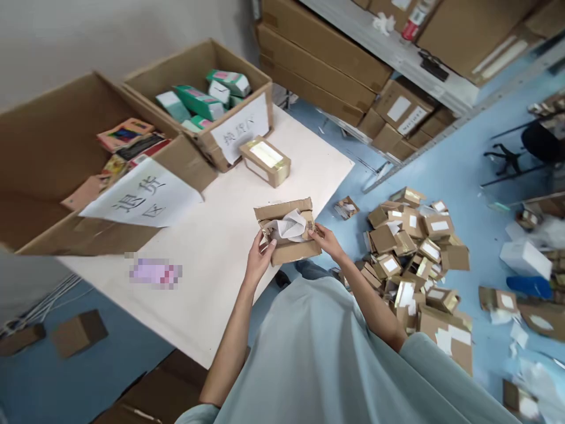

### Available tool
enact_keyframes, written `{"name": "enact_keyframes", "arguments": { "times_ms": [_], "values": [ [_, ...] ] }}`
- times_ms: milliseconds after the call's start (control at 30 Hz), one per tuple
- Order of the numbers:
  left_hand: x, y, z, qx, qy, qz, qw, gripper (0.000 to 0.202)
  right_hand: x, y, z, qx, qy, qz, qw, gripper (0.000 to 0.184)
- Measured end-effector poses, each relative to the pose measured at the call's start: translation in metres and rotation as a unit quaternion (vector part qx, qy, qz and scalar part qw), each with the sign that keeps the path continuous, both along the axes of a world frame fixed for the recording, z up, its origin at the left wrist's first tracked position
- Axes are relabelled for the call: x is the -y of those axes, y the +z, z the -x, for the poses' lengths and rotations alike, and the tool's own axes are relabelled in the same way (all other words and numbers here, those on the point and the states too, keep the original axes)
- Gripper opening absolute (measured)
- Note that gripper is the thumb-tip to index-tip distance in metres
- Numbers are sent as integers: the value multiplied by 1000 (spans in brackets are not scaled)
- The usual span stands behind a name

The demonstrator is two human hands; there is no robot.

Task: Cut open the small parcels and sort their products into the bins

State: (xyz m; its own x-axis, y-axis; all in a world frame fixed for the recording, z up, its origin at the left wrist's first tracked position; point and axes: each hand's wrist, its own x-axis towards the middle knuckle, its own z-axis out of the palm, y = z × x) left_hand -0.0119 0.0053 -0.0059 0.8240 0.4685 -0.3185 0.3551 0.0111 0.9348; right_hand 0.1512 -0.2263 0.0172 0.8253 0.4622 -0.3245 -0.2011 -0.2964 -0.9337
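Note:
An opened cardboard box [289, 253] is held at the table's near edge, its flaps folded out. Crumpled white paper [289, 227] lies inside it; whatever is beneath the paper is hidden. My left hand [260, 256] grips the box's left end, thumb toward the inside. At the right end, my right hand [325, 240] holds the wall with its thumb over the edge. Beyond them on the table sits a closed small carton [265, 160] with a white label. A blurred purple item [155, 272] lies on the table to the left.
Two large open cartons stand on the white table [212, 294]: one [39, 235] with colourful flat packs, one [203, 141] with green-and-white boxes. A pile of small cartons [415, 241] covers the floor at right. A metal shelf [454, 88] with boxes rises behind.

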Motion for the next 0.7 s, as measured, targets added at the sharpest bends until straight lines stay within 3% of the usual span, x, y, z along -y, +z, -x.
{"name": "enact_keyframes", "arguments": {
  "times_ms": [167,333,500,700],
  "values": [
    [48,-4,-38,21,-70,19,997,92,70,11,8,14,-99,9,995,78],
    [94,-15,-87,36,-128,13,991,87,132,4,1,41,-177,15,983,77],
    [135,-17,-168,30,-226,-15,974,76,186,-6,-29,46,-256,20,965,74],
    [188,-5,-283,-7,-310,-24,950,76,244,-18,-98,54,-305,23,951,77]
  ]
}}
